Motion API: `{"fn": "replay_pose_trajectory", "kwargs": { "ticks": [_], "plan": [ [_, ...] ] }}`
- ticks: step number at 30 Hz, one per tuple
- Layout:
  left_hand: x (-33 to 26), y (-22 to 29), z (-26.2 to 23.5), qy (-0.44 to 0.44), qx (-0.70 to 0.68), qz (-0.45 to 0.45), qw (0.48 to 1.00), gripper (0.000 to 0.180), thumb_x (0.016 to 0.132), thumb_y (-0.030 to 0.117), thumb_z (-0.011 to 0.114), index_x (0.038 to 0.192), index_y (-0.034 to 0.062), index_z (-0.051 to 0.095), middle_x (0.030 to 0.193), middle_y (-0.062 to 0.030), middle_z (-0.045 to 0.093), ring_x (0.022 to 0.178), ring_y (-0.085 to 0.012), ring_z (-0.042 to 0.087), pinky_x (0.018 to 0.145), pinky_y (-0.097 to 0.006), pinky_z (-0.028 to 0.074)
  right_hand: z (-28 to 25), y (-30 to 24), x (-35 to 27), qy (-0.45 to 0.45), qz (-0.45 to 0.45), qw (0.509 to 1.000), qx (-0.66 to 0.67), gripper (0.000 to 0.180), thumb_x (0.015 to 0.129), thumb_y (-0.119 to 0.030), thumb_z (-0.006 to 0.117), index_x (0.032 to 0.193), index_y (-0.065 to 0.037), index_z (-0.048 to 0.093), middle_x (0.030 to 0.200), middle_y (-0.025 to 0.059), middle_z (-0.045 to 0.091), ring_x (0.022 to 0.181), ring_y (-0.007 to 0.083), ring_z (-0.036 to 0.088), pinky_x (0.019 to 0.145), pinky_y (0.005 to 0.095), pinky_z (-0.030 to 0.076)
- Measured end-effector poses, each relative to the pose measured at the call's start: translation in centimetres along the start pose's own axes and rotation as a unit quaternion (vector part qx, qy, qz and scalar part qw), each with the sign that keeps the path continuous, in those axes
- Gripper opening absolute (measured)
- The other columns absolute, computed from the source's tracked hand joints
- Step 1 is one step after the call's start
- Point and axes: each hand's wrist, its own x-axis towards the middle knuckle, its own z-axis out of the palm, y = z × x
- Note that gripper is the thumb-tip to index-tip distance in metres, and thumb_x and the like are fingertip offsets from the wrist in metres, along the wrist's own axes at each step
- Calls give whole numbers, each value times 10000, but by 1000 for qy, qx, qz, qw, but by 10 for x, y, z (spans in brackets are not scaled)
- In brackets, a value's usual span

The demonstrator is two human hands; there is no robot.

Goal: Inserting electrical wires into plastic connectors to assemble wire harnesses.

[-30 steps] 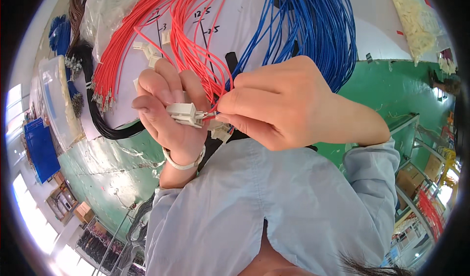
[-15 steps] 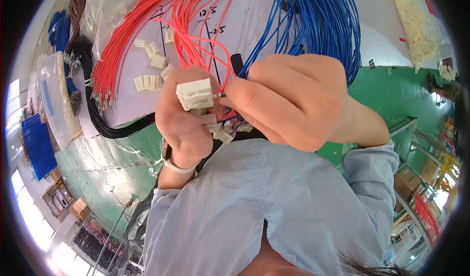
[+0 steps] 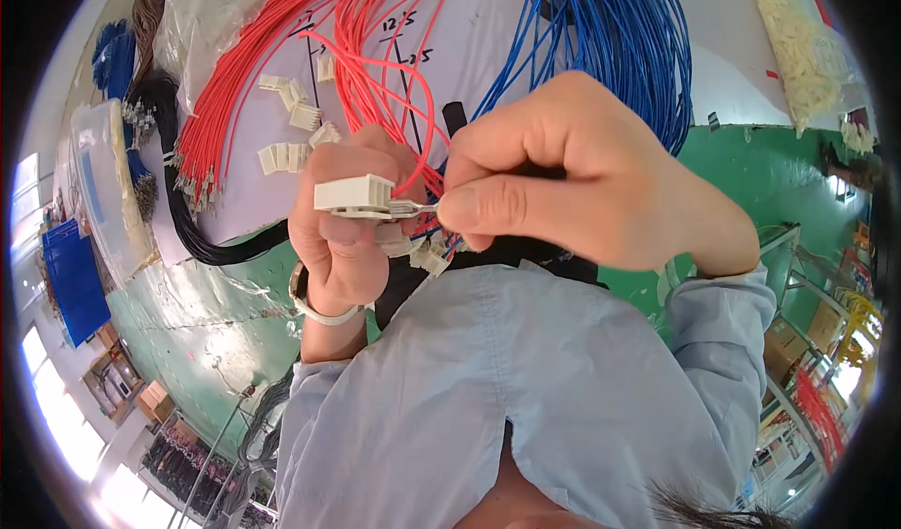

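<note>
My left hand [image 3: 328, 252] is closed around a white plastic connector housing [image 3: 349, 195], held sideways with its open end toward my right hand. A red wire [image 3: 428, 107] loops down from above to the housing's right end. My right hand [image 3: 587, 177] pinches a wire with a silvery metal crimp terminal [image 3: 411, 209] between thumb and forefinger. The terminal's tip is at the housing's open end; how far in it sits I cannot tell. Below my left fingers hang more white connectors [image 3: 431, 257] with blue and red wires.
Bundled red wires [image 3: 253, 55] and blue wires [image 3: 615, 36] spread over the white table [image 3: 723, 41]. Several loose white connectors [image 3: 282, 158] lie left of my hands. Black wires [image 3: 178, 200] hang over the left edge. A bag of pale connectors [image 3: 798, 50] sits far right.
The housing in my left hand has turned and moved slightly left and down. My right hand has shifted its grip, and the metal terminal now shows at the housing's end.
</note>
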Motion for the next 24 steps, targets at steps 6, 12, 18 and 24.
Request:
{"fn": "replay_pose_trajectory", "kwargs": {
  "ticks": [6,12,18,24],
  "plan": [
    [5,-5,-2,-41,63,70,995,445,1030,412,459,964,-25,516,771,-104,561,609,-171,504,531,-297,425,-8,-5,1,-6,132,968,213,226,915,-168,645,803,21,696,685,11,640,545,14,438,483,202,290],
    [1,-9,3,9,122,112,986,434,1030,400,465,983,-29,509,784,-108,583,627,-207,535,550,-335,459,-3,-1,4,-1,151,952,266,230,903,-176,646,800,24,696,665,12,625,505,24,386,452,218,250],
    [4,-16,4,8,151,144,978,416,1026,370,487,1002,-45,507,809,-121,585,642,-235,563,568,-344,477,-17,15,8,-96,208,910,346,268,898,-198,628,752,22,673,632,24,574,471,28,357,422,225,212],
    [1,-19,-3,-20,152,90,984,378,1030,318,487,1002,-55,535,810,-116,578,625,-203,545,570,-327,462,-13,24,12,-119,203,911,337,287,903,-189,620,691,5,621,638,14,542,465,25,340,417,223,193]
  ]
}}
